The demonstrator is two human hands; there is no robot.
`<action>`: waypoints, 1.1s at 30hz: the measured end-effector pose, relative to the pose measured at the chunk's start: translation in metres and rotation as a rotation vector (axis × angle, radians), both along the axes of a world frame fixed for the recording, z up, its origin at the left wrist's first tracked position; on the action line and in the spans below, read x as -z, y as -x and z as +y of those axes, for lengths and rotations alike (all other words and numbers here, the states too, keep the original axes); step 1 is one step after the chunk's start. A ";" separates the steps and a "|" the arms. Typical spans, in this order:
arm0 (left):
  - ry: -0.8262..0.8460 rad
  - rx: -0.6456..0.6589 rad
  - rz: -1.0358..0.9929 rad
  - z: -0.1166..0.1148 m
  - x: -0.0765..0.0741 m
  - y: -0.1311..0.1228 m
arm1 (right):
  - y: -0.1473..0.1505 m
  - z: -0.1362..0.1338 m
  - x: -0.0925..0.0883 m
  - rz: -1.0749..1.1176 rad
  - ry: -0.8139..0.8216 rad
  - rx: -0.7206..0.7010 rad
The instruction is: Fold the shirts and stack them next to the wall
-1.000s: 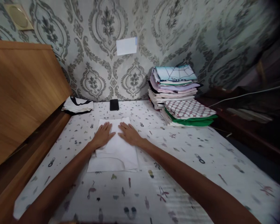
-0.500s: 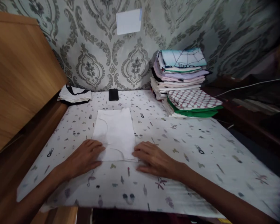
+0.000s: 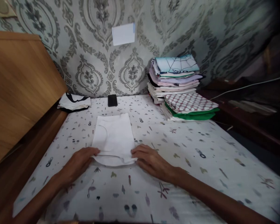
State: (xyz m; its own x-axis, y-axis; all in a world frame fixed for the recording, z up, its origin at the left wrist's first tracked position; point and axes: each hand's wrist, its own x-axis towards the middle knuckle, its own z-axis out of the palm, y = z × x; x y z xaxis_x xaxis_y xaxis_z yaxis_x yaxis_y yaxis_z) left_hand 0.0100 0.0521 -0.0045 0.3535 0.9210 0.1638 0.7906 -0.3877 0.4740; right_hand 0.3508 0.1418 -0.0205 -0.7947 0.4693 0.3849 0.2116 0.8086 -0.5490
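Through the head feed I had the white, flat-folded, rectangular piece of soft cloth lying in the middle of the surface, on a white printed fabric sheet, its long sides running from near to far. The bare left hand was at its near left corner, fingertips on top and the thumb out of my sight underneath; I read that as a pinch. The bare right hand was at the near right corner, fingers curled over the edge with the corner nipped among them, though I could not make out exactly where the thumb pressed. Between the hands the near edge bowed slightly, a loose flap rising from the layers.

I judged the cloth light and limp, with nothing fragile about it and little slip against the fingers. My worry was the layers: they looked thin enough to slide over each other, or for a pinch to catch only the top one. The two near corners seemed the right places to hold, with even tension to keep that edge from sagging. A tall stack of folded, mixed-colour fabrics stood far right, well apart from both hands.
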 end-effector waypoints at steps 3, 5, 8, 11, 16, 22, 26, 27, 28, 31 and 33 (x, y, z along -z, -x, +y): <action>0.150 -0.195 -0.231 0.025 -0.016 -0.001 | 0.006 0.020 -0.007 0.083 0.396 0.063; 0.204 -0.287 -0.397 0.049 -0.024 -0.002 | 0.017 0.039 -0.009 0.185 0.650 0.151; 0.326 -0.435 -0.686 0.086 -0.025 -0.006 | 0.037 0.067 -0.006 0.392 1.027 0.299; 0.455 -0.590 -0.875 0.110 -0.015 -0.009 | 0.052 0.086 -0.003 0.417 1.319 0.402; 0.490 -0.618 -0.894 0.113 -0.001 -0.008 | 0.052 0.094 0.007 0.326 1.274 0.419; 0.401 -0.592 -0.860 0.108 -0.001 -0.009 | 0.052 0.091 0.015 0.313 1.008 0.415; 0.266 -0.598 -0.846 0.118 -0.002 -0.008 | 0.057 0.099 0.016 0.332 0.732 0.449; 0.229 -0.603 -0.836 0.123 -0.001 -0.007 | 0.058 0.104 0.017 0.334 0.667 0.466; 0.194 -0.609 -0.825 0.128 0.000 -0.006 | 0.061 0.110 0.018 0.338 0.604 0.488; 0.107 -0.642 -0.790 0.148 0.004 -0.003 | 0.069 0.132 0.022 0.350 0.443 0.564; 0.075 -0.664 -0.754 0.161 0.008 0.000 | 0.074 0.146 0.025 0.336 0.367 0.600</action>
State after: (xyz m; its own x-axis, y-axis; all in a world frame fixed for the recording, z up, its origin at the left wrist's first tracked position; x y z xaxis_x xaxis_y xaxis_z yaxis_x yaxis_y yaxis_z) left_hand 0.0103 0.2135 -0.0125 -0.4070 0.9110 0.0668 0.3195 0.0734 0.9447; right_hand 0.2763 0.2877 -0.0455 -0.2332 0.9260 0.2970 0.3305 0.3627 -0.8713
